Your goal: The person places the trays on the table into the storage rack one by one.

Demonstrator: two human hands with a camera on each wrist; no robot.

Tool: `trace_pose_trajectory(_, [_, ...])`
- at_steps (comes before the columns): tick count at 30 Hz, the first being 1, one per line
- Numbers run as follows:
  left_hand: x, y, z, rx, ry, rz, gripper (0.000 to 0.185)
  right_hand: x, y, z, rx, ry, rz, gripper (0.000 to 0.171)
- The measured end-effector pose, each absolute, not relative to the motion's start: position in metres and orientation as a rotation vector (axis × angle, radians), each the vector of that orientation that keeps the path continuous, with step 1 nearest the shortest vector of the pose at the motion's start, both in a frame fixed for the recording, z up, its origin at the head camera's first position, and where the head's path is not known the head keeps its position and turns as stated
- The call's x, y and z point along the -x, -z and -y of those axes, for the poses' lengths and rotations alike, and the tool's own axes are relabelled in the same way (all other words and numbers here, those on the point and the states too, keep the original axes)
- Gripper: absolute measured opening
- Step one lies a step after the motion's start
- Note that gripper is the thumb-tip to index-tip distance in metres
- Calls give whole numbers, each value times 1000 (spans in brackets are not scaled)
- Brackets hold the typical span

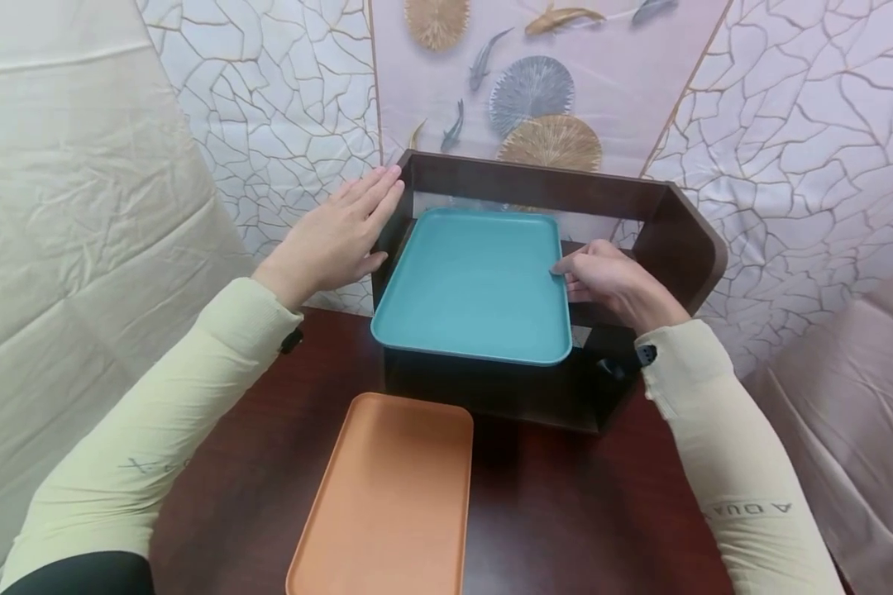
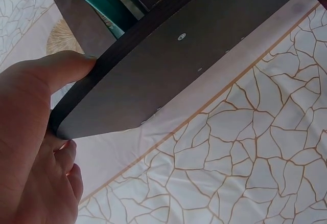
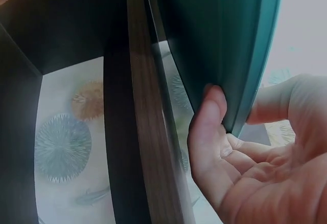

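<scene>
A blue tray [image 1: 484,281] is tilted across the front of a dark brown shelf [image 1: 536,178]. My right hand [image 1: 603,277] pinches the tray's right rim, thumb on the upper face and curled fingers underneath; the right wrist view shows this hand [image 3: 245,152] gripping the tray [image 3: 219,40] from below. Against the upper corner of the shelf's left side panel rests my left hand [image 1: 342,227], its fingers straight and together. Up close, the left thumb [image 2: 66,68] touches the edge of that panel [image 2: 168,55].
An orange tray [image 1: 394,487] lies flat on the dark red table [image 1: 245,479], in front of the shelf. Behind stands a patterned cloth backdrop [image 1: 283,99]. Pale cloth [image 1: 82,182] hangs at the left, with more cloth [image 1: 848,364] at the right.
</scene>
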State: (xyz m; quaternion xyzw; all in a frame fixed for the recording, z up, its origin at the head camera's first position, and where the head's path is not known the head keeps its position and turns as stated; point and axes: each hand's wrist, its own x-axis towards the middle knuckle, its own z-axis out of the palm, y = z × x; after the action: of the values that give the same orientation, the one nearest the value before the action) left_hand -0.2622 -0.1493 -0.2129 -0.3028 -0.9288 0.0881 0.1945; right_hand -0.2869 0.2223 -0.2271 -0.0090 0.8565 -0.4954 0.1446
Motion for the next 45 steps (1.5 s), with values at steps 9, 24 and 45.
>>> trace_pose_trajectory(9, [263,214,147,849,-244,2601,92,301,232,-213,7,1460,-2424,20])
trace_pose_trajectory(24, [262,213,147,825,-257,2608,92,307,232,-204,-62,1427,-2525,19])
trace_pose_trajectory(45, [261,213,148,825,-263,2608,92,293,230,-211,110,940,-3069,33])
